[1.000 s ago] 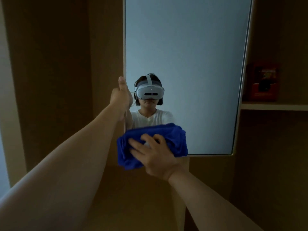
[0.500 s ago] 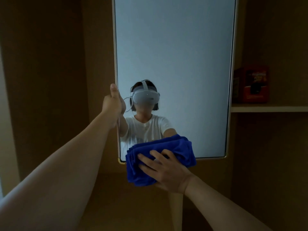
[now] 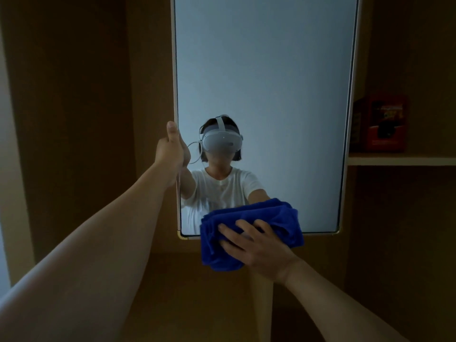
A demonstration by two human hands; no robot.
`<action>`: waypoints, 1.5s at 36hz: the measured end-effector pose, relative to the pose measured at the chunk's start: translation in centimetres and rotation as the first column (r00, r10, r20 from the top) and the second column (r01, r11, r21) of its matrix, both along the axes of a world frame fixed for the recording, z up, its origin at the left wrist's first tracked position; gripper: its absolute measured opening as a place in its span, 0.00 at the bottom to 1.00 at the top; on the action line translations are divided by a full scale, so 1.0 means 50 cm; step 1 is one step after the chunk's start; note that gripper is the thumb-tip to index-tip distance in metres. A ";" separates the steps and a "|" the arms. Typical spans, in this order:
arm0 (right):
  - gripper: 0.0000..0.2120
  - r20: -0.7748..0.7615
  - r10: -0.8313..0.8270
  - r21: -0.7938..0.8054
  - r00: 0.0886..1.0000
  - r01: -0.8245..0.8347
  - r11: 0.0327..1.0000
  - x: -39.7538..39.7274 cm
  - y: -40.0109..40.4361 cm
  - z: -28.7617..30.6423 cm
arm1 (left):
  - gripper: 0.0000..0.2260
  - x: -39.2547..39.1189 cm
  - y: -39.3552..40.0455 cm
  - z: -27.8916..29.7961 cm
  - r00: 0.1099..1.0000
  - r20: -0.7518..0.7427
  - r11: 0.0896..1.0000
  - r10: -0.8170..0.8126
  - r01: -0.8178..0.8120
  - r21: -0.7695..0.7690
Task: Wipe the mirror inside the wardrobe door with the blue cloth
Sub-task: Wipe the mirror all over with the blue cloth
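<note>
A tall mirror (image 3: 266, 70) with a thin pale frame hangs on the wooden wardrobe door, reflecting a person in a white shirt and a headset. My left hand (image 3: 170, 150) grips the mirror's left edge, thumb pointing up. My right hand (image 3: 256, 245) presses a folded blue cloth (image 3: 249, 215) against the mirror's lower edge, fingers spread and slightly bent over it. The cloth overlaps the bottom frame left of centre and hides that part of it.
Dark wooden wardrobe panels (image 3: 74, 119) surround the mirror. At the right, a pale shelf (image 3: 399, 161) carries a red box (image 3: 380, 124). A pale upright board edge (image 3: 260, 304) stands below the cloth.
My right hand has slid the blue cloth to the right along the mirror's bottom edge. The view has shifted, showing more of the mirror. My left hand keeps its grip on the left edge.
</note>
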State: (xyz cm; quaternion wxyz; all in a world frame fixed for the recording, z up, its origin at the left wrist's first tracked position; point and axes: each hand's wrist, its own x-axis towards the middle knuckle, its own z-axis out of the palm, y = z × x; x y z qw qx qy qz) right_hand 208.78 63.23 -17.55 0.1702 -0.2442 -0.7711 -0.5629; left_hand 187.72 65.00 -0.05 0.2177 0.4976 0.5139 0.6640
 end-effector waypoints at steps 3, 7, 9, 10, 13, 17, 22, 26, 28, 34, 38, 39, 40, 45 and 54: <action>0.22 -0.008 -0.020 0.057 1.000 0.021 0.998 0.052 0.003 -0.004 | 0.31 0.000 0.003 0.001 1.000 0.009 1.000 -0.008 0.008 0.000; 0.23 -0.079 -0.020 0.086 0.997 0.027 0.996 0.036 0.005 -0.010 | 0.32 0.000 0.007 0.001 1.000 0.016 1.000 -0.001 0.001 0.002; 0.25 -0.117 -0.028 0.096 0.993 0.039 0.995 -0.008 0.006 -0.014 | 0.32 0.002 0.007 0.001 1.000 0.017 1.000 -0.002 0.002 0.007; 0.26 -0.128 -0.028 0.098 0.991 0.041 0.994 -0.034 0.006 -0.016 | 0.32 0.002 0.007 0.001 1.000 0.019 1.000 -0.003 0.003 0.008; 0.28 -0.143 -0.037 0.073 0.989 0.048 0.996 -0.106 0.006 -0.023 | 0.32 0.002 0.005 -0.001 1.000 0.015 1.000 -0.015 0.015 0.006; 0.29 -0.114 -0.105 0.071 0.988 0.113 0.991 -0.142 0.009 -0.037 | 0.31 0.002 0.002 0.000 1.000 -0.006 1.000 -0.010 0.010 -0.006; 0.28 -0.040 -0.103 0.057 0.994 0.105 0.993 -0.130 0.013 -0.021 | 0.30 -0.004 0.011 -0.001 1.000 0.017 1.000 -0.006 0.006 0.018; 0.27 0.037 -0.049 0.021 0.998 0.048 0.999 -0.095 0.012 0.006 | 0.31 -0.004 0.018 -0.003 1.000 0.031 1.000 -0.002 0.002 0.000; 0.26 0.064 -0.028 0.004 0.998 0.028 1.000 -0.073 0.008 0.021 | 0.31 -0.005 0.020 -0.004 0.997 0.070 0.999 0.029 -0.027 -0.025; 0.29 -0.092 -0.014 -0.030 0.996 0.011 0.999 -0.067 -0.007 0.110 | 0.32 -0.009 0.027 0.000 0.999 0.032 0.998 0.003 -0.001 -0.064; 0.31 -0.275 -0.034 -0.009 0.961 0.033 0.999 -0.091 -0.013 0.199 | 0.28 -0.015 0.026 0.001 0.998 -0.017 0.995 -0.056 0.055 -0.085; 0.31 -0.330 -0.044 -0.013 0.943 0.042 0.999 -0.099 -0.014 0.218 | 0.27 -0.015 0.025 0.001 0.997 -0.026 0.995 -0.067 0.065 -0.080; 0.31 -0.384 -0.053 -0.019 0.922 0.050 0.999 -0.107 -0.015 0.232 | 0.26 -0.015 0.023 0.001 0.997 -0.035 0.995 -0.072 0.069 -0.071; 0.29 -0.445 -0.028 -0.033 0.895 0.015 0.999 -0.133 -0.017 0.220 | 0.27 -0.017 0.023 -0.002 0.995 -0.055 0.995 -0.086 0.083 -0.050; 0.22 0.021 -0.016 -0.174 1.000 0.020 0.985 -0.104 -0.018 0.036 | 0.22 -0.020 0.027 -0.002 0.995 -0.081 0.998 -0.065 0.064 -0.021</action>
